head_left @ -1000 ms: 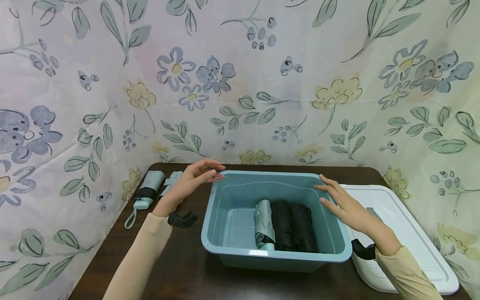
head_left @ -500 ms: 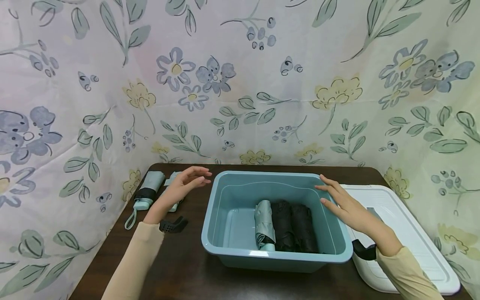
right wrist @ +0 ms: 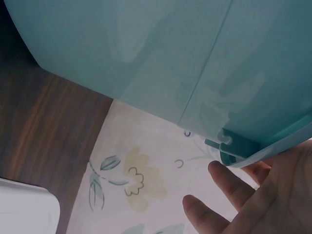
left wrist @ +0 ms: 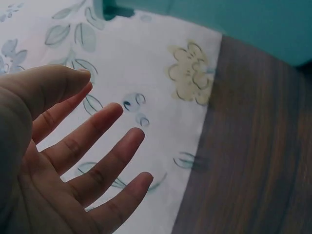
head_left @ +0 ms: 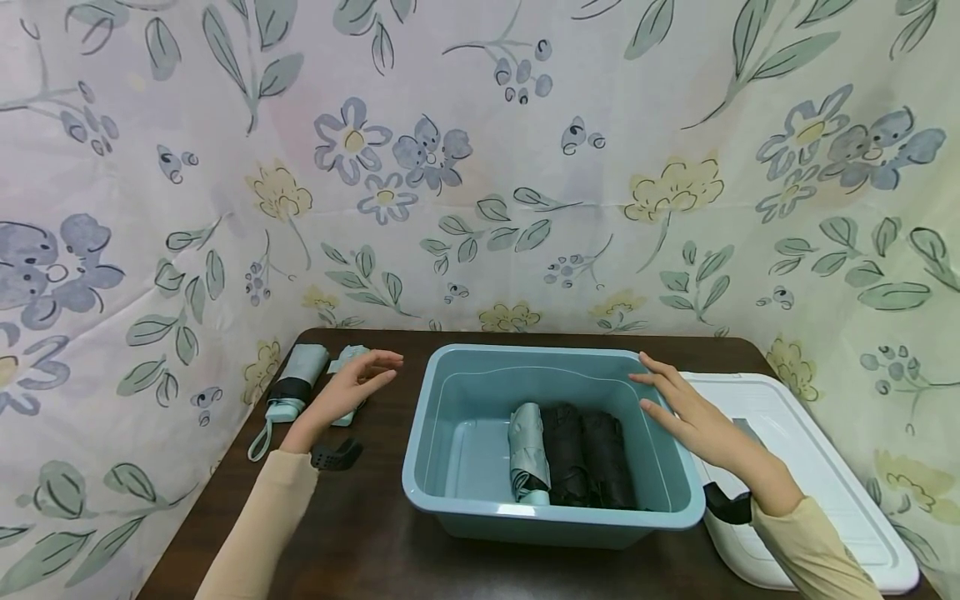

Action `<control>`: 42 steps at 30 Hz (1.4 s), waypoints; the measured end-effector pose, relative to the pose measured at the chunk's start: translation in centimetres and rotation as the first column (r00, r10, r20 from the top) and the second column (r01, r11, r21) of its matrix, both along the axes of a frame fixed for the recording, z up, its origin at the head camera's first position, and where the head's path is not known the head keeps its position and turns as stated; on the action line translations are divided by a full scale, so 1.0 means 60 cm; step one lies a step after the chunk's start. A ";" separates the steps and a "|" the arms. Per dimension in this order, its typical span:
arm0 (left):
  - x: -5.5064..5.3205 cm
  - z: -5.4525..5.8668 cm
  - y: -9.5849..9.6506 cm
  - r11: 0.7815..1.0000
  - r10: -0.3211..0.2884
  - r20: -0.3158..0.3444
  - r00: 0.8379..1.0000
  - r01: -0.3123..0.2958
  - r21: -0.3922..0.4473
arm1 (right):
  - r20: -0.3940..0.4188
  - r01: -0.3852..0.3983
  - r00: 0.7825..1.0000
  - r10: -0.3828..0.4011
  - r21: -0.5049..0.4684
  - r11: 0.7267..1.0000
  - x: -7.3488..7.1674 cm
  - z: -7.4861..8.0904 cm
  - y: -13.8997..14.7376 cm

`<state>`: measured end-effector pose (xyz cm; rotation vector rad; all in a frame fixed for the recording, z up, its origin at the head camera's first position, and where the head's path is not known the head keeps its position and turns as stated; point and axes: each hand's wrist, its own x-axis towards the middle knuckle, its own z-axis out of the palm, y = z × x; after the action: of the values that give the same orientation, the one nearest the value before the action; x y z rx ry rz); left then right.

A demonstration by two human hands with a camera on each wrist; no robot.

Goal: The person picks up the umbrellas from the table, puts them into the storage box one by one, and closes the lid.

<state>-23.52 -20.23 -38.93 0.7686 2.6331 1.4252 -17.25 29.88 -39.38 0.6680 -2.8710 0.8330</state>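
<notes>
A blue-green storage bin (head_left: pixel 547 527) stands on the table. Inside it lie a pale grey-green folded umbrella (head_left: pixel 528 446) and two black rolled bundles, a middle one (head_left: pixel 566 454) and a right one (head_left: pixel 606 458). My right hand (head_left: pixel 697 421) rests at the bin's right rim, fingers spread and fairly straight; the right wrist view shows the rim against them. My left hand (head_left: pixel 341 396) is held left of the bin with loose fingers and nothing in it. Behind it a pale umbrella (head_left: pixel 348 357) is partly hidden. Farther left lies a grey-blue folded umbrella (head_left: pixel 303 371) with a black band and wrist loop.
A white lid (head_left: pixel 810 467) lies flat to the right of the bin, partly under my right forearm. Flowered cloth (head_left: pixel 480 167) hangs behind the dark wooden table (head_left: pixel 360 533). Both wrists wear black straps.
My left hand has moved left and slightly down, from beside the bin's left rim to in front of the pale umbrella. The right hand and the bin stay put.
</notes>
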 end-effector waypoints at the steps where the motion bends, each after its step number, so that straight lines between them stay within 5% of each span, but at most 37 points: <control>1: -0.002 -0.006 -0.003 1.000 0.006 -0.003 1.000 -0.006 -0.001 | 0.005 0.002 1.000 -0.002 -0.003 1.000 0.000 0.000 0.000; 8: -0.030 -0.056 -0.034 0.997 0.059 -0.011 0.998 -0.059 -0.054 | -0.006 0.006 1.000 -0.006 -0.007 1.000 0.001 -0.001 -0.002; 20: -0.041 -0.083 -0.061 0.960 0.105 -0.109 0.988 -0.129 -0.247 | -0.010 -0.005 1.000 0.005 -0.006 1.000 0.000 -0.001 0.000; 25: -0.044 -0.087 -0.069 0.919 0.167 -0.135 0.977 -0.204 -0.337 | -0.014 -0.004 1.000 0.003 -0.011 1.000 0.000 -0.002 -0.001; 32: -0.053 -0.092 -0.076 0.803 0.289 -0.169 0.942 -0.335 -0.493 | -0.015 -0.014 1.000 0.014 -0.003 1.000 -0.001 -0.001 0.000; 38: -0.066 -0.092 -0.080 0.789 0.274 -0.141 0.951 -0.306 -0.533 | -0.014 -0.014 1.000 0.014 -0.005 1.000 0.000 0.000 0.000; 42: -0.076 -0.092 -0.081 0.765 0.265 -0.065 0.962 -0.250 -0.594 | -0.011 -0.017 1.000 0.017 -0.008 1.000 -0.001 0.000 -0.001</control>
<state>-28.06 -25.07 -44.44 0.3158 2.9829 0.5223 -17.30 29.83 -39.41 0.6951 -2.8549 0.8404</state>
